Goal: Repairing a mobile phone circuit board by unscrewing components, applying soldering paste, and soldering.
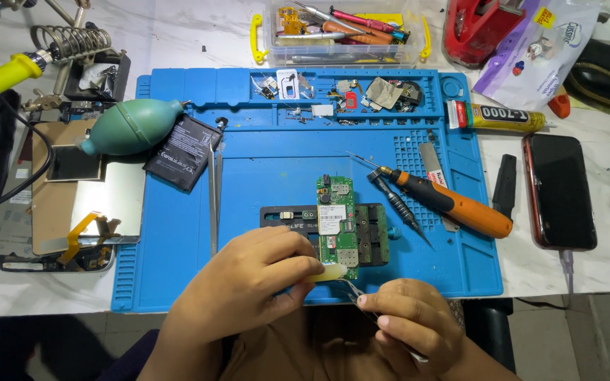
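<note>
Fingers of left hand [248, 282] are pinching a small pale strip [327, 273], likely soft and light; right hand [411, 321] is gripping metal tweezers [353, 289] at its 11 o'clock, tips meeting the strip. Green circuit board [335, 219] is sitting clamped in a dark holder [375, 236] at 12 o'clock: thin, stiff, probably fragile, best held by edges. Clear box [340, 32] at far 12 o'clock is holding screwdrivers.

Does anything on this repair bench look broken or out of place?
Yes: on the left a phone lies opened up, its orange ribbon cable sticking out. Loose small parts are scattered along the blue mat's top edge. The green circuit board sits straight in its holder.
</note>
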